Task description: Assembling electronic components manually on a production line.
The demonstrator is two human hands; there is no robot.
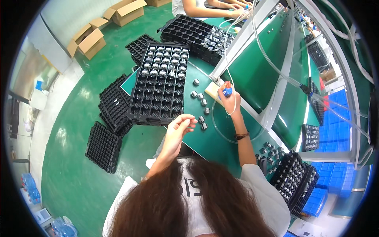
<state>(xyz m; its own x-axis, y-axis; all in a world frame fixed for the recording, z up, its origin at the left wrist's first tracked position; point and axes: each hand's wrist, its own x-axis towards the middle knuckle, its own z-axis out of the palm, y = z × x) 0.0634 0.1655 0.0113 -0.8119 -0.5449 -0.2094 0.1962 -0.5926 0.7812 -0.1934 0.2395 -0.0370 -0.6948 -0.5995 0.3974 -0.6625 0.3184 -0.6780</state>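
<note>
My right hand (pixel 230 103) is closed round a small blue-and-orange hand tool (pixel 227 89) with a thin clear hose, above the green worktable beside a pale block (pixel 213 91). My left hand (pixel 178 132) is at the near right corner of a black compartment tray (pixel 157 94), its fingers curled in toward the thumb. Anything between those fingertips is too small or hidden to make out. Silvery cylindrical metal parts fill the far rows of the tray; the near rows hold none. Several loose metal parts (pixel 203 102) lie on the table between my hands.
Stacked black trays (pixel 114 102) stand to the left, low by the green floor. Another tray stack (pixel 197 35) sits at the far end, near a co-worker's arms (pixel 213 11). White frame posts (pixel 244 43) and hoses border the right. More parts and trays (pixel 290 173) lie near right.
</note>
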